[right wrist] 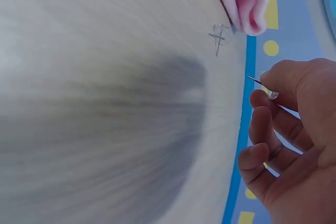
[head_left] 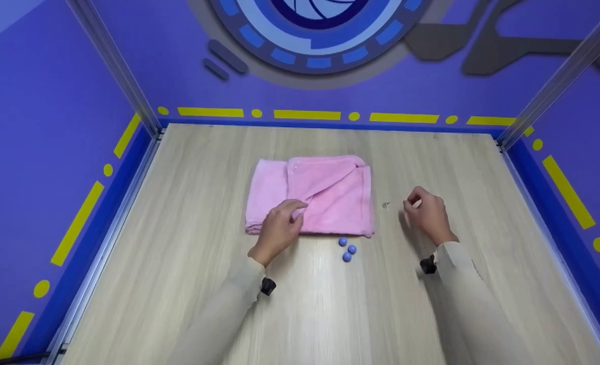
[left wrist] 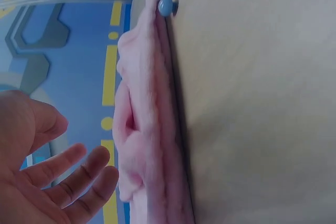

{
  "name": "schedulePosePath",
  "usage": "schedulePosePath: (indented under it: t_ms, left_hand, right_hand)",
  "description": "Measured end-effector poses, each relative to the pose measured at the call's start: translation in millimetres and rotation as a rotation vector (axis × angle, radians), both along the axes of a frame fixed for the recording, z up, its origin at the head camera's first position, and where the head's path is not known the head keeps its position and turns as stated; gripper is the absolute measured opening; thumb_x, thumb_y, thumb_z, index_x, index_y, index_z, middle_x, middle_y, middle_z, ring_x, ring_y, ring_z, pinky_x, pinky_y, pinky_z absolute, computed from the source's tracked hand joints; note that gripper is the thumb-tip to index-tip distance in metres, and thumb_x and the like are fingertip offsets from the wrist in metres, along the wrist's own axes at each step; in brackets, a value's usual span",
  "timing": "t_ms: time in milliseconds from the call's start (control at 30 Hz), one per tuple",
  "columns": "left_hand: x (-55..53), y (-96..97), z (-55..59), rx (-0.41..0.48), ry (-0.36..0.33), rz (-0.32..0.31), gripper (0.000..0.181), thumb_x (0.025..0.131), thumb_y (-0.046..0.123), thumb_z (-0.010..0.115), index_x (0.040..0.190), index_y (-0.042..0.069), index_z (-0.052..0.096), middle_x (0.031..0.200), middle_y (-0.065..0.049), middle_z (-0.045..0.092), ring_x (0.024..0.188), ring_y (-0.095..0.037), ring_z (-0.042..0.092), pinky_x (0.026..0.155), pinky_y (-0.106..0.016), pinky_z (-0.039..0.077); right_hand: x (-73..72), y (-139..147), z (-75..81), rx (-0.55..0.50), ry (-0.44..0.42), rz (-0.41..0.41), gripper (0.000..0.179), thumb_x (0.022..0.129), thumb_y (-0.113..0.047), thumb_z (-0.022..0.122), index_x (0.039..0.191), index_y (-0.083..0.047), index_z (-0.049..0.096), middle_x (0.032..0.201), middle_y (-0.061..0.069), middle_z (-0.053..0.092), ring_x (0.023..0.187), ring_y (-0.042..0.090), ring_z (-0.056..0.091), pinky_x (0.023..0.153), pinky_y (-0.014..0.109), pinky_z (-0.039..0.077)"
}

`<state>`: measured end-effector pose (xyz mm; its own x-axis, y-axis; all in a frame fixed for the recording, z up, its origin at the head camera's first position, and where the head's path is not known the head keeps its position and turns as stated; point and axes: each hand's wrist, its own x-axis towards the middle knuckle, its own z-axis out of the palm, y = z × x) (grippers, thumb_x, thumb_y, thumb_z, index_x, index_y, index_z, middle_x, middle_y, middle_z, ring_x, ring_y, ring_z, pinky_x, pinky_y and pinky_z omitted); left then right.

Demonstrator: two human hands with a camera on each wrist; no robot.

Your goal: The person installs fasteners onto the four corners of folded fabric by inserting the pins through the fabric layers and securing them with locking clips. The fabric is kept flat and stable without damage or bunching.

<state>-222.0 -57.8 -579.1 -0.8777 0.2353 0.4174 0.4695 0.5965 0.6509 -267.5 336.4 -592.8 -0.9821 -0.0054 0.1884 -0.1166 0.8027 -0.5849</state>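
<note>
Pin [right wrist: 272, 95] with a clear head, pinched between the right hand's [head_left: 430, 215] thumb and forefinger above the tabletop [head_left: 305, 309], out past the right side of the pink cloth [head_left: 335, 210], should be light, stiff and sharp, best held by that head. What look like similar pins [right wrist: 219, 37] lie near the cloth, which seems soft and limp; over it the left hand [head_left: 280, 225] has loosely bent, parted fingers, though whether they touch I cannot tell.

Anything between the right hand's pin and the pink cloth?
Only some loose pins, lying on the table just right of the cloth. The right hand holds its pin above the table, so they likely don't block it. The three blue balls lie aside, near the cloth's front edge.
</note>
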Motion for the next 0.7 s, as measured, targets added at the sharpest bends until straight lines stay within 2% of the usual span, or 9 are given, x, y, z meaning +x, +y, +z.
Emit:
schedulePosePath:
  t_ms: [67,167,300,400,500,600,700]
  left_hand:
    - [0.6,10.3,1.2,-0.023,-0.010,-0.034,0.024,0.093,0.003,0.067,0.115,0.003,0.075,0.122,-0.014,0.071,0.094,-0.021,0.070,0.088,-0.036,0.058]
    - [1.2,26.4,2.3,-0.073,-0.018,-0.084,0.024,0.094,0.004,0.066,0.116,0.004,0.075,0.125,-0.015,0.070,0.113,-0.025,0.068,0.097,-0.038,0.056]
    - [2.7,46.5,1.8,-0.159,-0.017,-0.133,0.033,0.097,0.009,0.065,0.129,0.006,0.069,0.138,-0.016,0.063,0.122,-0.028,0.064,0.097,-0.040,0.056]
    - [4.4,58.7,0.0,-0.214,-0.026,-0.166,0.041,0.099,0.013,0.064,0.139,0.010,0.062,0.147,-0.016,0.056,0.129,-0.029,0.060,0.096,-0.040,0.057]
    - [6.3,68.3,-1.8,-0.259,-0.037,-0.214,0.043,0.100,0.014,0.062,0.143,0.012,0.060,0.152,-0.017,0.051,0.134,-0.029,0.056,0.098,-0.038,0.055]
    - [7.6,75.6,-2.6,-0.310,-0.057,-0.268,0.043,0.101,0.018,0.061,0.144,0.012,0.059,0.157,-0.017,0.046,0.139,-0.030,0.050,0.109,-0.038,0.047]
    - [8.0,80.3,-3.6,-0.372,-0.104,-0.326,0.044,0.103,0.027,0.061,0.145,0.013,0.058,0.161,-0.017,0.040,0.145,-0.032,0.042,0.120,-0.039,0.033]
  right_hand:
    - [1.1,1,0.6,-0.002,0.020,0.007,0.007,0.095,-0.009,0.069,0.091,-0.007,0.063,0.091,0.011,0.069,0.072,0.022,0.059,0.061,0.030,0.046]
    - [1.6,2,0.7,0.002,0.029,0.012,0.005,0.095,-0.007,0.068,0.099,-0.006,0.065,0.091,0.011,0.069,0.071,0.021,0.059,0.062,0.030,0.046]
    - [2.7,4,-0.6,0.011,0.046,0.039,0.013,0.096,-0.004,0.067,0.108,-0.004,0.070,0.092,0.012,0.071,0.070,0.022,0.060,0.063,0.033,0.047]
    - [4.6,6,-0.8,0.013,0.045,0.050,0.010,0.097,-0.005,0.067,0.105,-0.004,0.073,0.092,0.012,0.071,0.074,0.024,0.060,0.066,0.035,0.047]
    - [6.1,7,-0.2,0.020,0.019,0.038,0.006,0.098,-0.007,0.068,0.101,-0.005,0.073,0.091,0.011,0.070,0.077,0.025,0.059,0.068,0.036,0.046]
    - [7.2,8,-0.1,0.028,0.005,0.023,0.004,0.098,-0.009,0.068,0.101,-0.006,0.071,0.090,0.010,0.068,0.077,0.025,0.058,0.067,0.036,0.045]
    - [7.5,9,-0.2,0.038,0.003,0.018,0.005,0.099,-0.010,0.069,0.101,-0.006,0.069,0.089,0.009,0.066,0.077,0.024,0.058,0.066,0.036,0.045]
